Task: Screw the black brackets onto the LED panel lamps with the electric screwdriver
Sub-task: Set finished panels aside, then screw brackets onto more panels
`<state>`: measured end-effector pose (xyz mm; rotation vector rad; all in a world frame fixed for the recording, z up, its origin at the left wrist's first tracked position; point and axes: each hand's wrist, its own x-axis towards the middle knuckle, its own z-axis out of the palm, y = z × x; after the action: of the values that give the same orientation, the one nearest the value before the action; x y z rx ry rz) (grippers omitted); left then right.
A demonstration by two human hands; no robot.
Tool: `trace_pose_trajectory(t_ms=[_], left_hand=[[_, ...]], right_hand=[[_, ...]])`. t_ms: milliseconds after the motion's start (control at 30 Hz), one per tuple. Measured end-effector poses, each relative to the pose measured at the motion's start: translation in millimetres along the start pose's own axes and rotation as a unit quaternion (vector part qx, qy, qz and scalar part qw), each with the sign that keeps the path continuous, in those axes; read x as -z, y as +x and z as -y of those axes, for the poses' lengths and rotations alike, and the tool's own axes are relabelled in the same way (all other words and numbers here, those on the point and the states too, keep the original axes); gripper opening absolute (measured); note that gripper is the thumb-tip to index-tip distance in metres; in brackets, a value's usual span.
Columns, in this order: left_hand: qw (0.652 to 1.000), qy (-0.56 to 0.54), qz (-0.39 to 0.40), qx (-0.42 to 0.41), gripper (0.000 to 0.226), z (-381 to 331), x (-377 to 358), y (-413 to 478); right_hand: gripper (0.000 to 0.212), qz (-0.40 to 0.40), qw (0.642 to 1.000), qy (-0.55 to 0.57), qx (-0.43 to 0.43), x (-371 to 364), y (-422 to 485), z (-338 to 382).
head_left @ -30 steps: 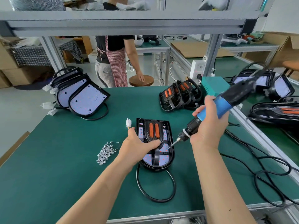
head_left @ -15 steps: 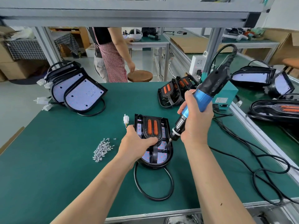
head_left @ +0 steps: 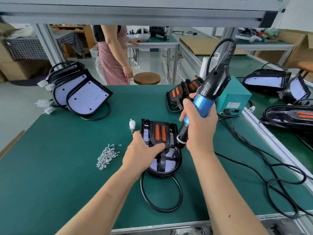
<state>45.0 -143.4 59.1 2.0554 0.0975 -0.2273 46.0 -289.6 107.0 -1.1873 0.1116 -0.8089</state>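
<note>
At the far left of a green-topped desk (head_left: 50, 175), a stack of LED panel lamps (head_left: 84, 99) leans with white faces up, white plug connectors (head_left: 44, 103) trailing off the edge. Nearer the front lies a loose pile of silver screws (head_left: 106, 156). Beyond the desk, a person in a checked apron (head_left: 113, 56) stands beside a round wooden stool (head_left: 147, 78).

At centre, one LED panel lamp (head_left: 169, 165) lies flat on the desk, its black cable (head_left: 160, 194) looping toward the front edge and its white connector (head_left: 132, 124) standing just left of the housing. The left hand (head_left: 142, 155) curls its fingers over the black bracket (head_left: 159, 143), which sits on the lamp and carries two orange strips. The right hand (head_left: 199, 131) wraps around the blue barrel of the electric screwdriver (head_left: 203, 102), which tilts up and to the right, its bit down on the lamp's right side just beside the bracket.

Behind the tool, a row of lamps with brackets fitted (head_left: 175, 95) stands on edge next to a teal power supply box (head_left: 235, 97). Black cords (head_left: 271, 167) snake across the desk's right side. More lamps (head_left: 265, 81) lie on the neighbouring desk at far right.
</note>
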Motion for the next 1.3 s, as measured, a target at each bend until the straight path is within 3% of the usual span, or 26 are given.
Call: trace_pose_trajectory(t_ms=[333, 567, 900, 1200, 1300], left_hand=[[0.999, 0.026, -0.029, -0.012, 0.058, 3, -5, 1], [0.999, 0.035, -0.039, -0.011, 0.056, 3, -6, 1], [0.999, 0.026, -0.029, -0.01, 0.057, -1, -3, -4], [0.999, 0.019, -0.026, -0.011, 0.057, -2, -2, -5], [0.999, 0.018, -0.026, -0.011, 0.057, -2, -2, -6]], right_hand=[[0.013, 0.016, 1.0, -0.008, -0.007, 1, 6, -5], [0.013, 0.098, 0.995, -0.01, 0.0, -9, 1, -5], [0.028, 0.05, 0.998, 0.025, -0.035, 12, 0, -1], [0.018, -0.037, 0.991, 0.117, -0.053, 27, 0, 1], [0.013, -0.094, 0.973, 0.192, -0.081, 34, 11, 2]])
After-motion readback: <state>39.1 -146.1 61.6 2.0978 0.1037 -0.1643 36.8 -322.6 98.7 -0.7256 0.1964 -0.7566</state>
